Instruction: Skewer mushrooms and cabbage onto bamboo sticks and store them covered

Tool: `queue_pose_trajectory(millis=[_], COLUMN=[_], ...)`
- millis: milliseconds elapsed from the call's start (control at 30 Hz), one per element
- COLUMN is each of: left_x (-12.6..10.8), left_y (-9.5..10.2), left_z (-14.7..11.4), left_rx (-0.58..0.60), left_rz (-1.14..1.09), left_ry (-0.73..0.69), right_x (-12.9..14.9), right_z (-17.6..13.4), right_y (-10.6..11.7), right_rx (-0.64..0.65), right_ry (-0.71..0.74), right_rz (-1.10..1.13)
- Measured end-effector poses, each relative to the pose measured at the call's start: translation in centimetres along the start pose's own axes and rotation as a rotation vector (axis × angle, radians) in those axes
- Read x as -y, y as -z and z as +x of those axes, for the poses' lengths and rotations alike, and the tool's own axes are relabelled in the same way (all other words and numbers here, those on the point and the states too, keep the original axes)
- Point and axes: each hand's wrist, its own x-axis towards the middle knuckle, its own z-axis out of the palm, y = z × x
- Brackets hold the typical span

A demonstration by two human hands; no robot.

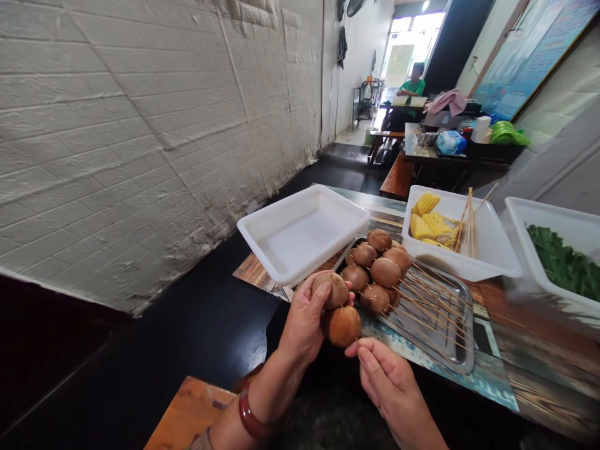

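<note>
In my left hand [304, 312] I hold a round brown piece [334, 291] that looks like a mushroom cap. A second, shinier orange-brown cap [344, 326] sits just below it, touching it. My right hand [387, 381] is closed, with thumb and forefinger pinching the thin end of a wooden skewer [357, 340] at the lower cap; most of that skewer is hidden. Beyond my hands, a metal tray [462, 350] bears several skewered brown caps [385, 272] in a pile, their bare sticks [435, 312] pointing right.
A white plastic tub [304, 232] stands behind my left hand. At the right, another tub [501, 265] holds corn pieces [434, 226] and sticks, and a further one holds green leaves [565, 262]. A person in green [412, 87] sits far back. A wooden bench [187, 415] is lower left.
</note>
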Motion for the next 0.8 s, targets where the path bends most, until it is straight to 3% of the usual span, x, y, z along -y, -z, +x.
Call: queue_pose_trajectory(millis=[200,433,667,800], left_x=[-0.4,0.0,0.3,0.0], left_y=[0.3,1.3,1.4,1.3], left_z=[0.3,0.5,0.4,0.4], left_rx=[-0.022,0.020,-0.019,-0.074], left_rz=[-0.042,-0.162,-0.077,-0.013], left_ry=[0.030,0.263,0.198,0.178], right_x=[-0.1,-0.5,-0.2,0.3], right_z=[0.1,1.0,1.8,2.2], right_y=[0.3,0.3,0.4,0.6], right_rx=[-0.017,-0.054,-0.045,0.022], right_ry=[0.013,-0.006,0.014,0.058], right_rz=[-0.077,0.027,-0.028,0.004])
